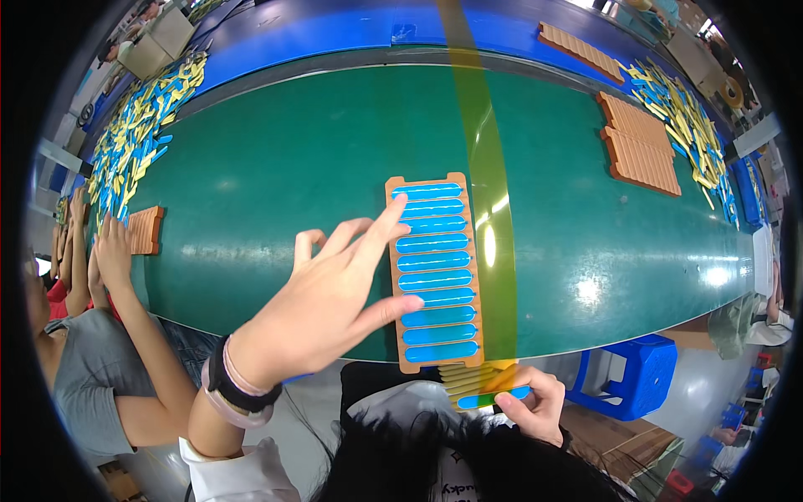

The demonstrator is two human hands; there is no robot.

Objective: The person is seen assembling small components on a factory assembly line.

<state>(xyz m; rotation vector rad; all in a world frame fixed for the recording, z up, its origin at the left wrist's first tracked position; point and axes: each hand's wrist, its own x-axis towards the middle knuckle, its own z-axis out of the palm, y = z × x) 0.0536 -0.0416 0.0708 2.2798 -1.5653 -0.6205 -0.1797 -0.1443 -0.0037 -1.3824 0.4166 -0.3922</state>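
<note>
A brown-orange grooved tray (392, 276) stands lengthwise at the near edge of the green table, with several glossy blue strips (435, 280) lying in its grooves. My left hand (322, 289) is open over the tray's left side. Its fingers are spread, with fingertips and thumb at the strips. Below the tray's near end, my right hand (539, 406) pinches a rounded blue strip (481, 402) between thumb and fingers. Beside it are ribbed yellowish pieces (460, 378), partly hidden; I cannot tell whether they are loose or in a tray.
A translucent yellow band (493, 209) runs along the tray's right. Brown trays (640, 146) and a blue-and-yellow strip pile (686, 125) lie far right; another pile (138, 134) lies left, near a co-worker's hands (113, 251). A blue stool (631, 376) stands right of me.
</note>
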